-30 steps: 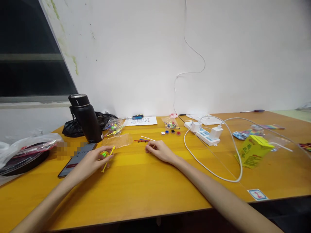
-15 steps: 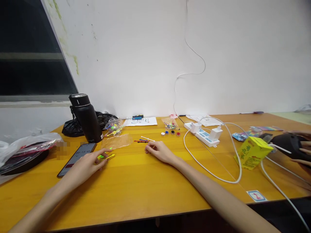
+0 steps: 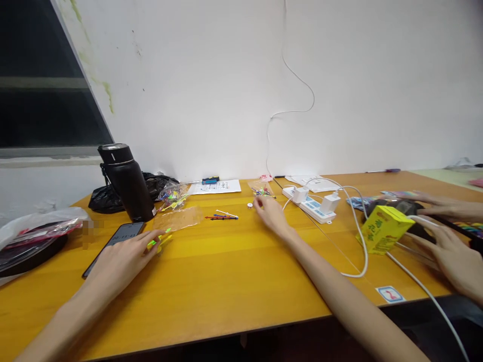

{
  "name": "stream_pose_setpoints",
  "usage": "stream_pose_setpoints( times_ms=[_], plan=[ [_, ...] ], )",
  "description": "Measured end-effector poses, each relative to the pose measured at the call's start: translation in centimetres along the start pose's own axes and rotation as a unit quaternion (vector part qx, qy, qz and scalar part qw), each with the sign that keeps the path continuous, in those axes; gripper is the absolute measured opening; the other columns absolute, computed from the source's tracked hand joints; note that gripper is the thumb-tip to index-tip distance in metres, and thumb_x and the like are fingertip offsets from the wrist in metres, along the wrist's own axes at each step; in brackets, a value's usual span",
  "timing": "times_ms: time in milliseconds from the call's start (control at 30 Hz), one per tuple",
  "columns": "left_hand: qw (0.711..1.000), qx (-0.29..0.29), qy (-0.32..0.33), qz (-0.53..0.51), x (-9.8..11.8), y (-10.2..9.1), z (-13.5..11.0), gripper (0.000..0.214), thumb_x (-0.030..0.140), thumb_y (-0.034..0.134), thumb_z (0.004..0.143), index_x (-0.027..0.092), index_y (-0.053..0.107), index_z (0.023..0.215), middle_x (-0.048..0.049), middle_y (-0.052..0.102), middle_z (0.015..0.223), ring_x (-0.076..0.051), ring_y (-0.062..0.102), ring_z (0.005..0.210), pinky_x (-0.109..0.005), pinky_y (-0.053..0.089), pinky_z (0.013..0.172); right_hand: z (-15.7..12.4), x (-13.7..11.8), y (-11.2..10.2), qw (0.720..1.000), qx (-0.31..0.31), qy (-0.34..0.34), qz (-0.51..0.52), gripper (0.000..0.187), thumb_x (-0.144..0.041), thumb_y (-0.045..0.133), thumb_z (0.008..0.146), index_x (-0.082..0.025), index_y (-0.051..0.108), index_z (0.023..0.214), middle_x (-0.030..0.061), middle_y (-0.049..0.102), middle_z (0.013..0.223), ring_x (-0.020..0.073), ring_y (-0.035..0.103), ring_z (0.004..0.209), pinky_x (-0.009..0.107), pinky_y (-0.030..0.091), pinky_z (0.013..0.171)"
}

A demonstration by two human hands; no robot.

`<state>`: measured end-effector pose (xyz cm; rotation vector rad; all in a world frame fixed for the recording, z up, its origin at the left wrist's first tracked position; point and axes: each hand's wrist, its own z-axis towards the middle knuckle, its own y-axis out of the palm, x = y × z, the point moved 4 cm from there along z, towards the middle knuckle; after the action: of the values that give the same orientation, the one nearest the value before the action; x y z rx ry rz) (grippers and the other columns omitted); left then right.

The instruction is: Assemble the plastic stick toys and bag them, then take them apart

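My left hand (image 3: pixel 123 259) rests over the table's left side, fingers curled around small yellow and green plastic pieces (image 3: pixel 160 242), arrow-like in shape. My right hand (image 3: pixel 272 215) has its fingertips together at a row of small round discs; a white disc (image 3: pixel 249 205) shows just left of them, and the other discs are hidden behind the hand. Whatever the right fingers pinch cannot be made out. Between the hands lie thin arrow-shaped pieces (image 3: pixel 222 217) in red, blue, black and white.
A flat clear bag (image 3: pixel 179 219), a phone (image 3: pixel 113 246) and a black bottle (image 3: pixel 128 183) stand or lie at left. Right are a power strip (image 3: pixel 315 210), looping white cables and a yellow drink carton (image 3: pixel 387 229). Another person's hands (image 3: pixel 449 251) work at the far right.
My right hand has moved right and away from me, from the arrow-shaped pieces to the discs. The left hand stays with the yellow and green pieces. The other person's hands have reached further in.
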<state>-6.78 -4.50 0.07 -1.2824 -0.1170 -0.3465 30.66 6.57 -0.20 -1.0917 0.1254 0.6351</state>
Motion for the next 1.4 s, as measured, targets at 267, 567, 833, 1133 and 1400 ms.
stream_pose_setpoints(
  times_ms=[267, 567, 833, 1133, 1400],
  plan=[
    [0.996, 0.021, 0.014, 0.083, 3.2, -1.6, 0.6, 0.039, 0.048, 0.041, 0.096, 0.033, 0.066, 0.121, -0.0042, 0.076, 0.112, -0.030, 0.071, 0.084, -0.028, 0.038, 0.061, 0.0, 6.5, 0.6, 0.973, 0.034, 0.041, -0.223, 0.034, -0.020, 0.049, 0.094, -0.016, 0.063, 0.125, 0.0165, 0.064, 0.129, 0.0336, 0.048, 0.123, 0.046, 0.035, 0.100],
    [0.951, -0.103, 0.158, -0.246, 11.9, 1.6, 3.0, 0.029, 0.035, 0.049, 0.094, 0.026, 0.070, 0.111, -0.0029, 0.076, 0.094, -0.020, 0.068, 0.076, -0.028, 0.048, 0.066, 0.2, 6.2, 0.1, 0.974, 0.032, 0.033, -0.220, 0.022, -0.021, 0.050, 0.094, -0.018, 0.068, 0.106, 0.0136, 0.071, 0.113, 0.0315, 0.054, 0.110, 0.044, 0.037, 0.095],
    [0.846, -0.179, 0.114, -0.489, 14.1, 7.7, 6.8, 0.035, 0.038, 0.057, 0.092, 0.019, 0.064, 0.121, -0.0142, 0.069, 0.115, -0.022, 0.068, 0.091, -0.031, 0.058, 0.068, 0.6, 3.1, 0.2, 0.993, 0.063, -0.021, 0.098, 0.021, -0.028, 0.056, 0.093, -0.018, 0.065, 0.110, 0.0092, 0.070, 0.110, 0.0215, 0.063, 0.100, 0.036, 0.049, 0.091],
    [0.704, -0.186, 0.002, -0.686, 11.8, 11.6, 7.1, 0.049, 0.042, 0.078, 0.079, 0.019, 0.057, 0.118, -0.0136, 0.066, 0.125, -0.020, 0.071, 0.100, -0.042, 0.049, 0.105, -2.3, -6.0, 2.9, 0.945, -0.123, -0.162, 0.254, 0.020, -0.027, 0.064, 0.091, -0.022, 0.065, 0.110, 0.0059, 0.070, 0.107, 0.0186, 0.068, 0.098, 0.033, 0.054, 0.091],
    [0.714, -0.190, -0.008, -0.674, 11.9, 11.9, 7.2, 0.046, 0.039, 0.081, 0.075, 0.017, 0.060, 0.109, -0.0146, 0.066, 0.123, -0.024, 0.073, 0.098, -0.045, 0.052, 0.102, -1.3, -2.4, 2.7, 0.986, -0.045, -0.125, 0.097, 0.023, -0.019, 0.056, 0.094, -0.023, 0.065, 0.114, 0.0080, 0.065, 0.112, 0.0220, 0.062, 0.106, 0.037, 0.049, 0.096]
  ],
)
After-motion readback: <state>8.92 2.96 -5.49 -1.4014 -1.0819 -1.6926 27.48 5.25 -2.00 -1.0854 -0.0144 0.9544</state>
